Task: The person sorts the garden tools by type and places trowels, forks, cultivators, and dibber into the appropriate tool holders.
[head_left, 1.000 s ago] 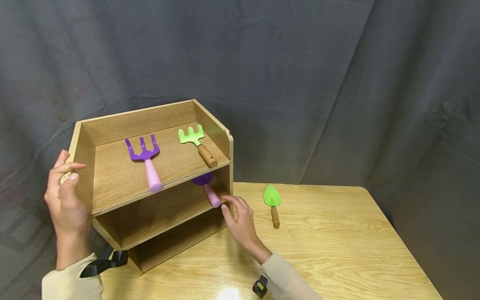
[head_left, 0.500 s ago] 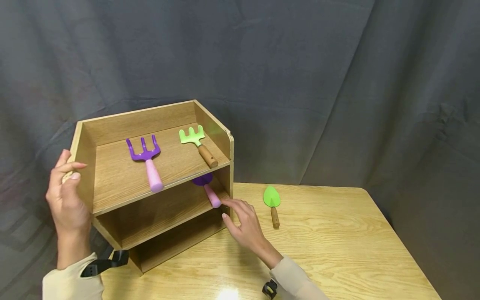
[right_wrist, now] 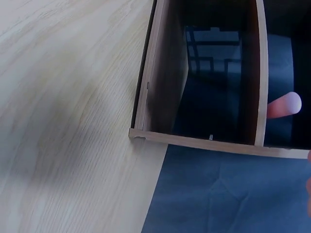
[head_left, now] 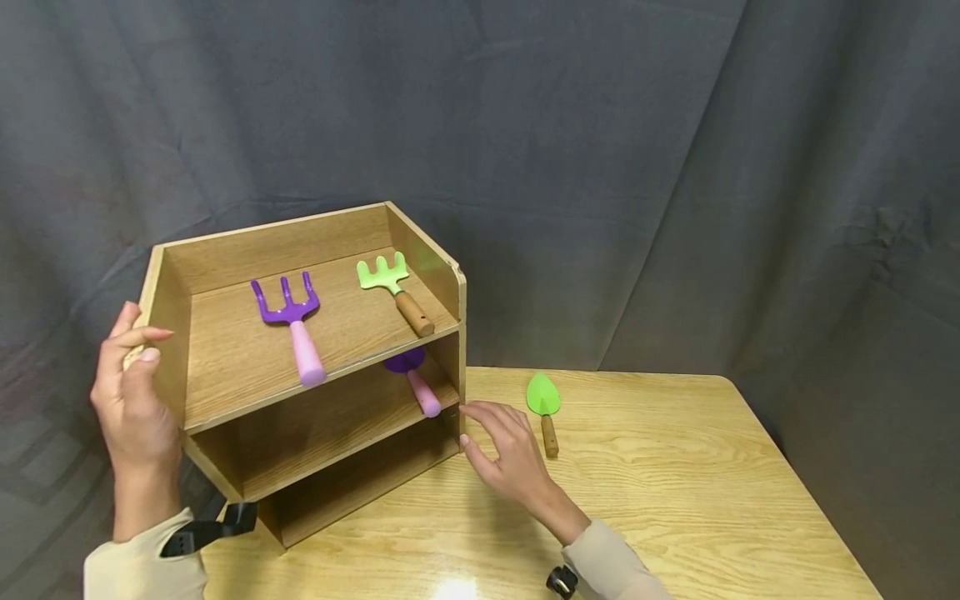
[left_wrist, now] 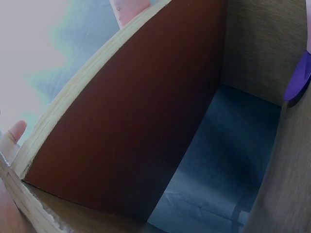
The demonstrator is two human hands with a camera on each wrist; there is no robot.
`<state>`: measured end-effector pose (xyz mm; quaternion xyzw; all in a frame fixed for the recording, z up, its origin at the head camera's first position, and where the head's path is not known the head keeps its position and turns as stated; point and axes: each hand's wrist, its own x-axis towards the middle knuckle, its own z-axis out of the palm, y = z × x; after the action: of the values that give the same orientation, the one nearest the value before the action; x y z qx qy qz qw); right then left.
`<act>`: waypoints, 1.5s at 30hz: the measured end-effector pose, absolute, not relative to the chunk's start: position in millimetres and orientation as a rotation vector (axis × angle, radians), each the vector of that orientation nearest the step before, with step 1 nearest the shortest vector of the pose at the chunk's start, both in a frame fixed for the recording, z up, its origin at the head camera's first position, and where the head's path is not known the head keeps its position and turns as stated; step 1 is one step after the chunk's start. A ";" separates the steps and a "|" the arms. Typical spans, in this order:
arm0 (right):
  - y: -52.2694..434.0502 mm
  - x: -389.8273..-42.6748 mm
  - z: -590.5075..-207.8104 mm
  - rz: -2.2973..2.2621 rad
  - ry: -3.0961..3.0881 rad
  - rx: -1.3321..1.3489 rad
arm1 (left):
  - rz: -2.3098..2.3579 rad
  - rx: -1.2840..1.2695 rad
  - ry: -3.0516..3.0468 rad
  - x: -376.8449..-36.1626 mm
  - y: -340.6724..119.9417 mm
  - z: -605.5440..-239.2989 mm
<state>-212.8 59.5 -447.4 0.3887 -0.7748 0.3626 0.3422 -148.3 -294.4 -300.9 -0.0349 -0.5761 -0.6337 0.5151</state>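
Pale wooden shelf unit (head_left: 435, 275), standing angled on the bench, with both hands at its sides. The left hand (head_left: 135, 400) pinches the left panel between its digits; the right hand (head_left: 510, 454), fingers gently bent and thumb apart, holds nothing, its fingertips at the front edge of the right panel (contact cannot be confirmed). Likely hazards: a sideways brush of the right fingers could knock the purple trowel (head_left: 417, 383), whose pink handle ends at the front edge of its shelf; a pull by the left hand could tilt the unit and slide the purple hand fork (head_left: 296, 327) off, its handle likewise reaching the front edge. Contents: top tray (head_left: 225, 350), fork and green hand rake (head_left: 408, 307); middle compartment (head_left: 330, 429), purple trowel. Outside the unit, a green trowel (head_left: 543, 396) lies on the bench (head_left: 675, 467), to the right; behind hangs a grey curtain (head_left: 600, 167).
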 end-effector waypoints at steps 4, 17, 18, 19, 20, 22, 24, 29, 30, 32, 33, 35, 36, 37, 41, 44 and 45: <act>64.0 -213.5 -449.1 0.913 -2.007 1.026 | -1.529 -0.088 -1.377 -148.2 -294.8 -301.7; 74.7 -212.0 -450.1 0.821 -1.971 1.060 | -1.550 -0.093 -1.349 -144.8 -296.3 -303.6; 75.8 -212.2 -450.3 0.814 -1.970 1.060 | -1.555 -0.097 -1.346 -145.3 -296.0 -303.1; 77.0 -212.4 -450.6 0.809 -1.970 1.059 | -1.558 -0.101 -1.345 -145.9 -295.7 -302.6; 78.0 -212.4 -450.9 0.805 -1.974 1.059 | -1.552 -0.099 -1.353 -146.4 -295.5 -302.3; 80.1 -212.3 -451.6 0.792 -1.977 1.058 | -1.541 -0.092 -1.365 -147.2 -295.2 -301.8; 81.9 -212.0 -452.4 0.781 -1.981 1.056 | -1.518 -0.077 -1.389 -147.6 -295.3 -301.7; 86.4 -212.2 -454.2 0.766 -1.985 1.052 | -1.481 -0.060 -1.424 -148.1 -295.2 -301.4; 87.4 -212.5 -454.3 0.765 -1.986 1.052 | -1.475 -0.058 -1.430 -148.1 -295.2 -301.3; 90.0 -212.9 -454.6 0.767 -1.987 1.054 | -1.464 -0.054 -1.439 -148.3 -294.9 -300.8; 91.3 -213.1 -454.6 0.771 -1.992 1.057 | -1.464 -0.054 -1.437 -148.4 -294.8 -300.5; 94.1 -213.3 -454.6 0.779 -2.000 1.060 | -1.469 -0.057 -1.430 -148.7 -294.7 -300.5; 95.5 -213.5 -454.7 0.784 -2.003 1.062 | -1.469 -0.059 -1.430 -148.7 -294.6 -300.5; 96.9 -213.6 -454.8 0.786 -2.005 1.063 | -1.474 -0.062 -1.425 -148.8 -294.6 -300.5; 102.2 -213.8 -455.8 0.779 -2.015 1.050 | -1.483 -0.068 -1.417 -148.6 -294.5 -300.9; 105.5 -213.6 -456.5 0.774 -2.023 1.040 | -1.490 -0.068 -1.410 -148.0 -294.5 -301.2; 106.4 -213.4 -456.7 0.772 -2.028 1.037 | -1.494 -0.069 -1.406 -147.9 -294.4 -301.2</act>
<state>-213.4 106.4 -456.7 0.4023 -0.7867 0.2993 0.3602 -147.9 -294.4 -301.2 -0.0290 -0.5857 -0.6228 0.5179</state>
